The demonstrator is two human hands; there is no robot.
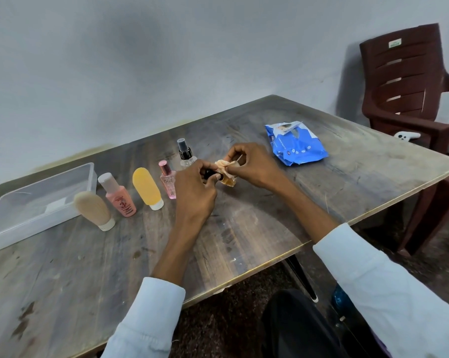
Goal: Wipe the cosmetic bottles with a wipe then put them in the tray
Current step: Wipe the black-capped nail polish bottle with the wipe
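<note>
Head view, left fingers (213,177) gripping amber bottle (228,180), right fingers (235,156) pinching wipe (224,165), pink bottle (121,200) marked 3

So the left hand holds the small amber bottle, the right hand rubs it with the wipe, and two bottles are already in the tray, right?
Not quite: the head view shows no bottles inside the tray. The left hand does hold the small amber bottle, and the right hand rubs it with the wipe.

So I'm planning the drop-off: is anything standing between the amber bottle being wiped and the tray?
Yes. A row of upright bottles stands along the table between the amber bottle and the clear tray: the pink perfume bottle, yellow tube, pink bottle and beige tube. Lifting over them would avoid contact.
</note>
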